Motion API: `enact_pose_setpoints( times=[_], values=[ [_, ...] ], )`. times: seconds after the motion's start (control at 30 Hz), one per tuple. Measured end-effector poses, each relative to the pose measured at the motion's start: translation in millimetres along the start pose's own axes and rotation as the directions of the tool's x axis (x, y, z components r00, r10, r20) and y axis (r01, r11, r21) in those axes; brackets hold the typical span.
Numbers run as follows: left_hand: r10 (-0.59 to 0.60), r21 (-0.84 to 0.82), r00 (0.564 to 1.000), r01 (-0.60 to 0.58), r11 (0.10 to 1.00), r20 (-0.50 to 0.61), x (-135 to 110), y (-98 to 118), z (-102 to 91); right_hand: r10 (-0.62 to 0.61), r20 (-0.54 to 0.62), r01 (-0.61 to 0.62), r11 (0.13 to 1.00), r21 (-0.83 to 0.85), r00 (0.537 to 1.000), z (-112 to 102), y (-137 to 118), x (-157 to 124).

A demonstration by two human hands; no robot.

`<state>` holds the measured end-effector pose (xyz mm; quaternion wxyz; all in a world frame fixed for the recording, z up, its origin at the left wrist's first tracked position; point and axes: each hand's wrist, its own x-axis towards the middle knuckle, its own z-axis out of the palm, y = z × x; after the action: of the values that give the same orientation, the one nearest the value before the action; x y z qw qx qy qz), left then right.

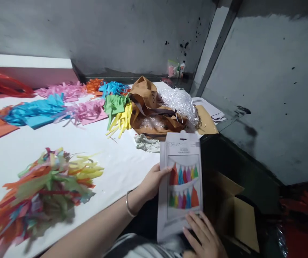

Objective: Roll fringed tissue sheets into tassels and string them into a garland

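Observation:
A flat white printed package (183, 218) with a hang hole and a picture of colourful tassel garlands stands upright in front of me at the table's edge. My left hand (151, 182) grips its left side, thumb on the front and the other fingers hidden behind. A thin bangle circles that wrist. Over the package's lower right front lie the outstretched, slightly parted fingers of my right hand (202, 234); its thumb is out of sight. On the white table to the left lies a heap of multicoloured tissue tassels (48, 190).
Fringed paper bundles in blue (39, 111), pink (89, 111), green (114, 104) and yellow (121, 120) lie farther back. A brown cloth bag (144, 93) and clear plastic strings (180, 104) sit behind the package. An opened cardboard box (243, 222) is low at right.

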<state>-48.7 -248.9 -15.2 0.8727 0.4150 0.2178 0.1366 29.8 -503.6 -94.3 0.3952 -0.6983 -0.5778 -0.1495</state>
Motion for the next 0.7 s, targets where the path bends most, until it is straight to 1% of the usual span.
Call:
enact_pose_setpoints(
  times=[0.03, 0.07, 0.1, 0.13, 0.17, 0.2, 0.23, 0.27, 0.3, 0.33, 0.37, 0.4, 0.43, 0.47, 0.5, 0.53, 0.57, 0.6, 0.63, 0.67, 0.7],
  values=[
    [0.016, 0.046, 1.0, -0.015, 0.999, -0.005, 0.1, -4.3, -1.6, 0.024, -0.001, -0.024, 1.0, -0.001, 1.0, 8.5, 3.3, -5.1],
    [0.019, 0.101, 1.0, -0.021, 0.995, 0.014, -2.9, -7.4, -4.5, 0.087, -0.042, -0.087, 0.996, -0.001, 0.995, 15.4, 7.2, -5.7],
    [0.009, 0.171, 0.998, -0.018, 0.985, 0.057, -8.2, -8.7, -8.0, 0.187, -0.118, -0.186, 0.982, 0.019, 0.975, 21.3, 10.8, -2.1],
    [-0.012, 0.254, 0.993, -0.018, 0.967, 0.117, -14.9, -7.5, -11.5, 0.323, -0.188, -0.314, 0.946, 0.077, 0.927, 26.8, 13.3, 5.2],
    [-0.033, 0.341, 0.982, -0.033, 0.939, 0.184, -22.3, -3.6, -14.7, 0.452, -0.221, -0.421, 0.89, 0.174, 0.864, 32.7, 14.2, 15.1],
    [-0.048, 0.409, 0.967, -0.061, 0.911, 0.251, -29.6, 3.0, -17.4, 0.556, -0.21, -0.494, 0.822, 0.283, 0.804, 39.7, 12.9, 26.6],
    [-0.05, 0.441, 0.952, -0.093, 0.893, 0.302, -36.4, 11.9, -19.4, 0.602, -0.146, -0.514, 0.764, 0.39, 0.785, 48.1, 9.3, 38.5],
    [-0.029, 0.437, 0.945, -0.123, 0.891, 0.325, -42.5, 22.2, -20.9, 0.617, -0.089, -0.506, 0.711, 0.488, 0.782, 57.6, 3.6, 49.5],
    [0.01, 0.405, 0.952, -0.14, 0.904, 0.306, -47.8, 33.2, -22.0, 0.607, -0.031, -0.484, 0.662, 0.572, 0.794, 67.7, -3.4, 58.8],
    [0.052, 0.362, 0.968, -0.141, 0.921, 0.244, -52.4, 43.9, -23.1, 0.576, 0.02, -0.458, 0.627, 0.63, 0.817, 77.5, -10.8, 65.9],
    [0.083, 0.326, 0.985, -0.13, 0.937, 0.153, -56.2, 53.3, -24.2, 0.542, 0.049, -0.438, 0.619, 0.652, 0.839, 85.8, -17.6, 70.9],
    [0.099, 0.303, 0.994, -0.111, 0.947, 0.055, -59.4, 60.8, -25.6, 0.513, 0.054, -0.425, 0.642, 0.639, 0.857, 91.8, -22.6, 74.2],
    [0.103, 0.296, 0.994, -0.089, 0.951, -0.03, -61.9, 66.0, -27.5, 0.494, 0.017, -0.407, 0.696, 0.592, 0.869, 94.6, -25.2, 76.7],
    [0.093, 0.298, 0.992, -0.063, 0.953, -0.087, -63.6, 68.7, -29.7, 0.472, -0.065, -0.374, 0.769, 0.518, 0.879, 94.1, -25.4, 79.3],
    [0.073, 0.295, 0.991, -0.036, 0.955, -0.115, -64.6, 69.2, -32.3, 0.423, -0.174, -0.321, 0.848, 0.423, 0.889, 90.4, -23.4, 82.6],
    [0.043, 0.279, 0.992, -0.009, 0.96, -0.117, -64.9, 67.8, -34.9, 0.343, -0.278, -0.254, 0.916, 0.31, 0.897, 84.1, -20.1, 87.2],
    [0.009, 0.255, 0.995, 0.017, 0.967, -0.103, -64.6, 65.3, -37.5, 0.233, -0.36, -0.172, 0.966, 0.194, 0.903, 76.2, -16.3, 93.2],
    [-0.023, 0.229, 0.996, 0.041, 0.973, -0.083, -63.9, 62.2, -39.6, 0.104, -0.368, -0.081, 0.994, 0.077, 0.924, 67.7, -13.0, 100.4],
    [-0.044, 0.205, 0.997, 0.057, 0.977, -0.067, -62.9, 59.0, -41.2, 0.012, -0.326, -0.024, 0.999, -0.033, 0.945, 59.6, -10.8, 108.5],
    [-0.046, 0.195, 0.997, 0.058, 0.979, -0.062, -61.6, 56.2, -41.9, -0.043, -0.294, 0.004, 0.991, -0.132, 0.955, 52.7, -9.8, 117.1],
    [-0.039, 0.203, 0.997, 0.051, 0.978, -0.064, -60.3, 53.9, -41.9, -0.072, -0.264, 0.015, 0.977, -0.211, 0.962, 47.4, -10.1, 125.6]
  ],
)
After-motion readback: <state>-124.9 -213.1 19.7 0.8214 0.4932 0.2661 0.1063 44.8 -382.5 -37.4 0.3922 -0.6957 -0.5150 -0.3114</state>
